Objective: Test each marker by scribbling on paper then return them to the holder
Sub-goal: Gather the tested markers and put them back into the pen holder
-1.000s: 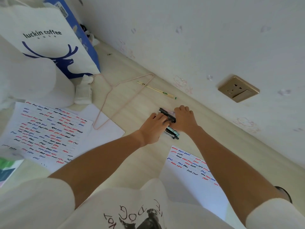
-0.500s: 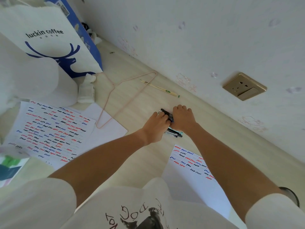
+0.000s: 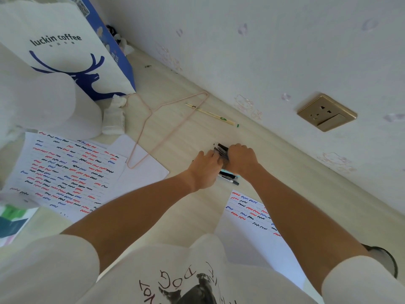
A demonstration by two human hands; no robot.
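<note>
A bundle of dark markers (image 3: 221,150) lies on the pale floor close to the wall. My right hand (image 3: 242,161) curls over the bundle from the right. My left hand (image 3: 206,170) grips it from the left, fingers against the barrels. Several marker ends (image 3: 230,178) stick out toward me below both hands. Whether a holder surrounds the markers is hidden by my hands. A sheet of paper (image 3: 252,218) with red, blue and black squiggles lies just below the hands, on the right. A larger scribbled sheet (image 3: 65,172) lies at the left.
A pink wire hanger (image 3: 153,128) and a pair of wrapped chopsticks (image 3: 210,114) lie on the floor beyond the hands. A white and blue paper bag (image 3: 65,53) stands at the back left, with a crumpled tissue (image 3: 114,117) beside it. A wall socket (image 3: 326,113) is at the right.
Both hands have stayed on the marker bundle and closed in tighter around it. The view has shifted slightly; nothing else on the floor has moved.
</note>
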